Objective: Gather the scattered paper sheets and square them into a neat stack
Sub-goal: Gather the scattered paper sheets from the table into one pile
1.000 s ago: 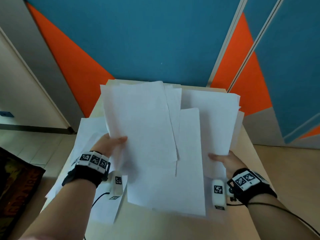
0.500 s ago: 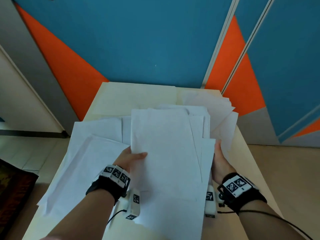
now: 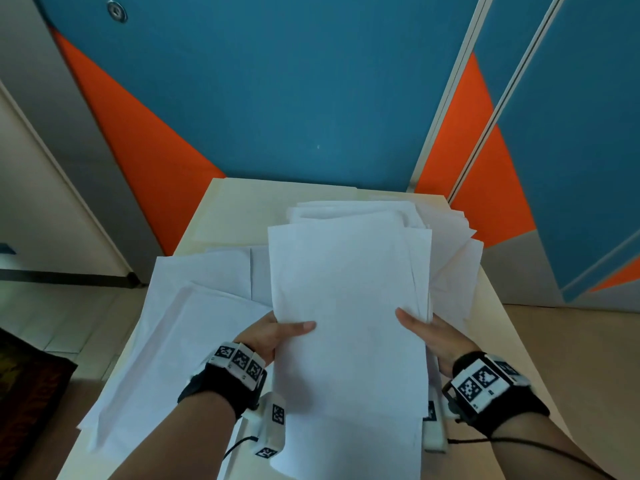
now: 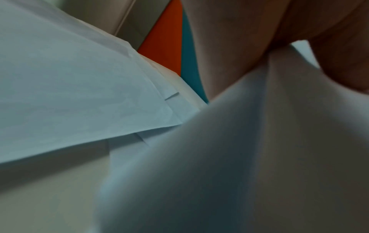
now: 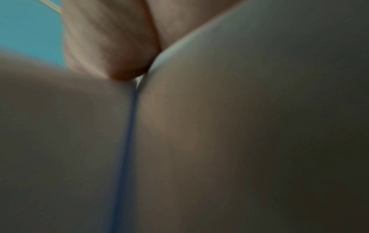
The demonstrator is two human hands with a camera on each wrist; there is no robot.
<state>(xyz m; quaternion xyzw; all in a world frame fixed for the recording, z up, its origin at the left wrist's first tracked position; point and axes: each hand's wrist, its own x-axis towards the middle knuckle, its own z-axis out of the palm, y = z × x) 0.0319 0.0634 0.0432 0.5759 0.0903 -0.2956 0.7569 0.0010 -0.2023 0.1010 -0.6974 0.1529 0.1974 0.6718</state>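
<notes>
A loose bundle of white paper sheets (image 3: 346, 299) is held between both hands over the beige table (image 3: 239, 206), its edges uneven. My left hand (image 3: 277, 332) grips the bundle's left edge, thumb on top. On the right edge my right hand (image 3: 426, 327) holds it the same way, fingers hidden beneath. More white sheets (image 3: 180, 327) lie spread on the table's left side, and several sheets (image 3: 453, 265) fan out at the right behind the bundle. The left wrist view shows the held paper (image 4: 239, 149) pinched under my thumb. Blurred paper (image 5: 249, 126) fills the right wrist view.
The small table stands against a blue and orange wall (image 3: 277, 98). Its left and right edges drop to a tiled floor (image 3: 52, 313). A dark mat (image 3: 27, 393) lies on the floor at the left. Bare tabletop shows at the far end.
The bundle has come down and toward me, from raised and fanned to lower and narrower. My right hand moved in from the side and its thumb now lies on top of the sheets.
</notes>
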